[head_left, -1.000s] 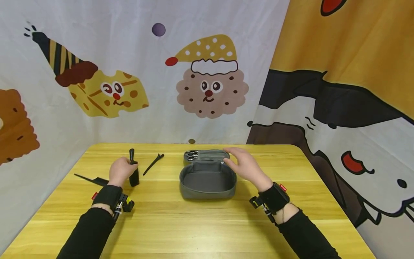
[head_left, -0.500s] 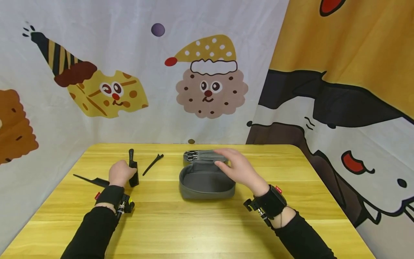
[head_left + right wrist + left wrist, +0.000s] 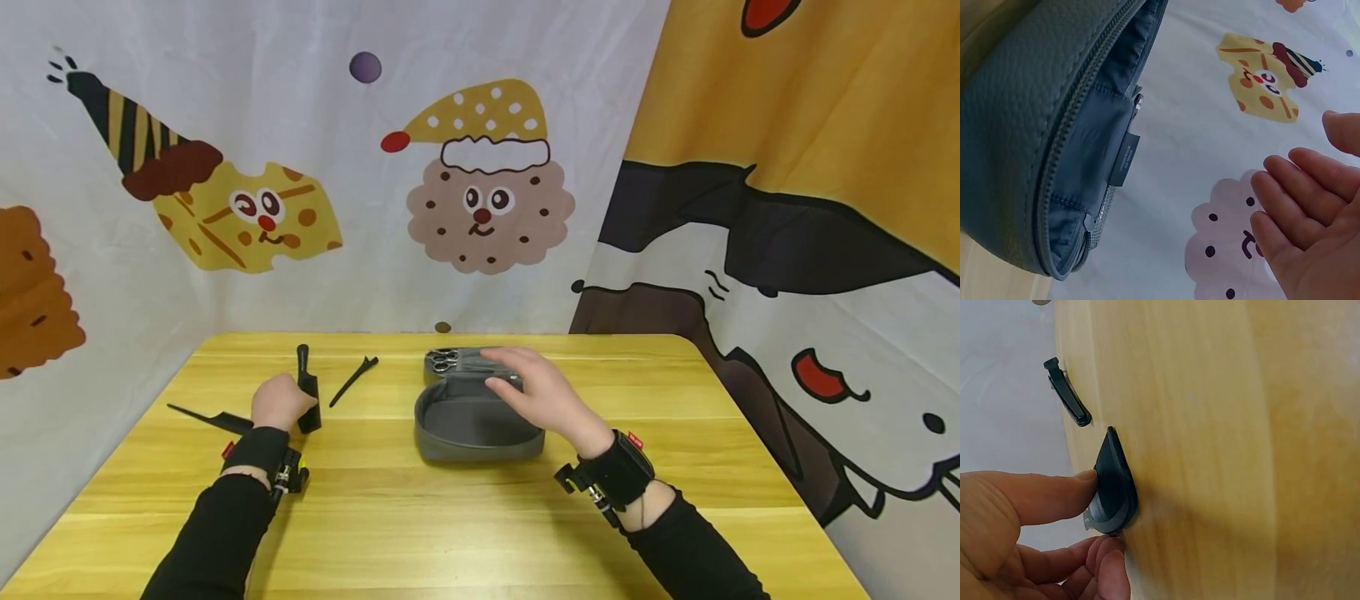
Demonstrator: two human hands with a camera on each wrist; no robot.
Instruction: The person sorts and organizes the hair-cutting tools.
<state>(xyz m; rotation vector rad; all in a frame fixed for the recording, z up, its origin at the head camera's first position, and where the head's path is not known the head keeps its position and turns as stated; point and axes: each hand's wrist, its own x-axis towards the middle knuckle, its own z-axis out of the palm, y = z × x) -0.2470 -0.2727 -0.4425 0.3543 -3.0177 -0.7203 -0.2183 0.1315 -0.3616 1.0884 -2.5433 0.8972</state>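
My left hand [image 3: 281, 402] pinches a black handled tool [image 3: 308, 407] with a broad flat end, comb-like in shape, at the left of the table. In the left wrist view, the thumb presses one side of this tool [image 3: 1114, 481] and curled fingers lie at its lower end; its far part is foreshortened. My right hand [image 3: 551, 396] hovers over the back right of a grey zip case [image 3: 480, 446], fingers extended and holding nothing. The case's lid lies back, with scissors [image 3: 443, 360] in it. The right wrist view has the hand [image 3: 1316, 219] apart from the case [image 3: 1010, 144].
A black tail comb [image 3: 220, 419] lies left of my left hand, partly hidden by it. Between that hand and the case lies a black hair clip [image 3: 354, 382]. A printed curtain [image 3: 300, 92] hangs behind the wooden table [image 3: 420, 533].
My right hand has moved left, from the case's right side to over its back right part. The left hand has shifted slightly down along the handled tool and keeps its hold.
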